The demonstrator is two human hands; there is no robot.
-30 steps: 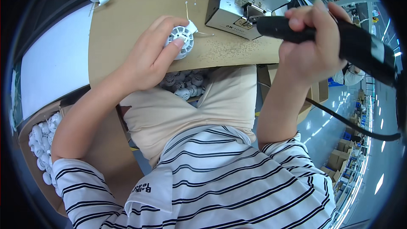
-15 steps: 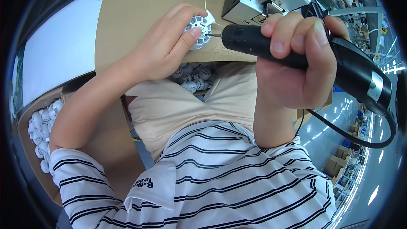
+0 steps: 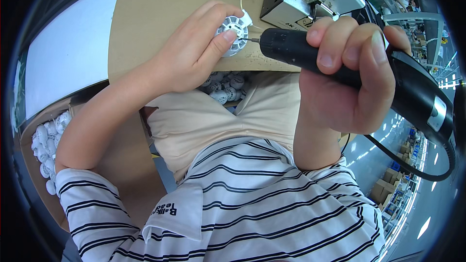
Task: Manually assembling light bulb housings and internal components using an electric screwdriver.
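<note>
A round white plastic housing (image 3: 234,48) with slotted openings and a short wire stands tilted at the near edge of the cardboard-covered table. My left hand (image 3: 189,48) wraps around it, thumb pressed on its face. In my right hand (image 3: 347,80) is a black electric screwdriver (image 3: 286,48), held nearly level with the fingers closed over its body. Its thin bit points left and meets the housing's face beside my left thumb. The screw under the bit, if any, is too small to make out.
A grey metal box-shaped device (image 3: 296,5) stands behind the screwdriver. Many similar white housings fill a carton (image 3: 48,153) at the left, and more (image 3: 225,87) lie below the table edge. The screwdriver's black cable (image 3: 412,167) loops down at the right. A white board (image 3: 68,53) covers the left side.
The housing, both hands and the screwdriver appear slightly farther right, as does the metal device behind them. My right hand sits a little lower, and the bit stays against the housing.
</note>
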